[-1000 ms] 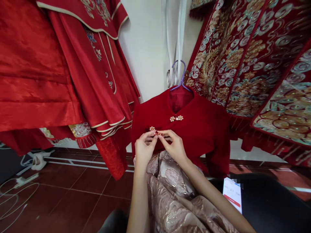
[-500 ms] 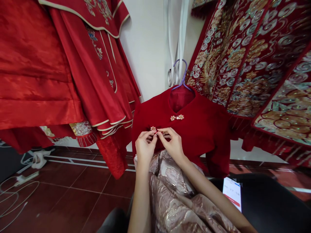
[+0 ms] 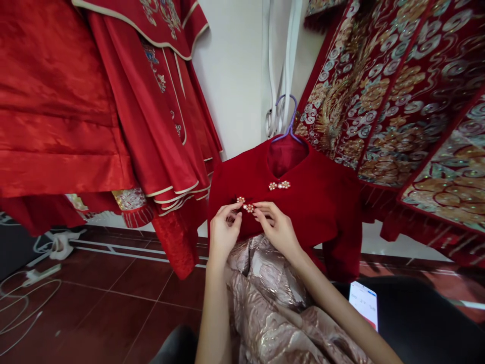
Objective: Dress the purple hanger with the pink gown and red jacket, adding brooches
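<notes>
A dark red velvet jacket [image 3: 314, 197] hangs on a purple hanger [image 3: 290, 119] in front of me. A pearl clasp [image 3: 279, 185] sits fastened at its collar. Lower down, a second pearl clasp [image 3: 244, 205] lies between my fingertips. My left hand [image 3: 223, 232] pinches the jacket front just left of this clasp. My right hand [image 3: 276, 227] pinches the fabric at the clasp's right side. A shiny pink-gold brocade skirt [image 3: 276, 308] hangs below the jacket, under my forearms.
Red satin robes [image 3: 113, 111] hang at the left. Red panels with gold and silver embroidery [image 3: 397, 96] hang at the right. A phone [image 3: 364, 303] with a lit screen lies on a black surface. White cables [image 3: 26, 293] trail over the dark red tiled floor.
My fingers have shifted slightly on the second clasp, and its pearl halves now show more above my fingertips. The view has drifted a little.
</notes>
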`<state>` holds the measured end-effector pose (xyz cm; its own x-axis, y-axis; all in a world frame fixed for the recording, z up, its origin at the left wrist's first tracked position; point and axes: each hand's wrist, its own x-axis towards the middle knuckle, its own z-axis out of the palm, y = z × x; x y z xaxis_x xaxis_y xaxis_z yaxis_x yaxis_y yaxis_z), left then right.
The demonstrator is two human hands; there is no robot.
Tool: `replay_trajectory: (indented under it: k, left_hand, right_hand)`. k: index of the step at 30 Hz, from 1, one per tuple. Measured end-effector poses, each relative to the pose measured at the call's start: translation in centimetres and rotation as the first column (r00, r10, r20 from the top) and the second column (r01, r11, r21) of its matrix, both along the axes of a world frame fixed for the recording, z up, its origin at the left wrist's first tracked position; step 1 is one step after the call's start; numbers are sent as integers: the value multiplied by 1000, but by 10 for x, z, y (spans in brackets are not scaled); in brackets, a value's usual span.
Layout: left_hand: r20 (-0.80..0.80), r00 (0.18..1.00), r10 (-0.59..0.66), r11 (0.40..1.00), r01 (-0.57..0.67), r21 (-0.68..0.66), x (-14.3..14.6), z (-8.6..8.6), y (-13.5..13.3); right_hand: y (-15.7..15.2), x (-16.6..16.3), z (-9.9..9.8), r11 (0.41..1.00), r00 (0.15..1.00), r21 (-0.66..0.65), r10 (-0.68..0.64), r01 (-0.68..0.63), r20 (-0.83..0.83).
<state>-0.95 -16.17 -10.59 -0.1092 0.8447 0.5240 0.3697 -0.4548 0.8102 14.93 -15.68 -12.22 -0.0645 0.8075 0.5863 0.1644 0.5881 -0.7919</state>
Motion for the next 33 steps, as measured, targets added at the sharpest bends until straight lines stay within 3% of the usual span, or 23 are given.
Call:
replay_trajectory:
  k: [3,7,9,13,21,24,33]
  left_hand:
    - [13,999,-45,984,47,-173,-17,7,-13]
    - [-215,961,-175,945,102,-312,-37,12,-28]
    - [-318,920,-230,930,111,-351,-41,11,-31]
    - [-388,878,-279,901,99,-422,-40,3,-27]
    - [-341,882,-326,889,164,-427,-36,-5,-17]
    - [-345,875,-340,884,173,-434,-34,-7,-16]
    - [-329,869,-370,883,218,-415,-32,-19,-7]
  right_hand:
    - [-18,22,-12,998,999,-54,-35,36,25]
    - [-35,44,-21,980,980,-109,-155,168,122]
    - [-38,49,-20,975,979,-175,-103,133,174]
    - [-40,53,-15,938,947,-346,130,-21,295]
    - [-46,80,-16,918,858,-311,-59,248,510]
    - [-47,84,-20,914,819,-236,-154,331,553]
    - [-24,62,-37,963,933,-200,-101,179,346]
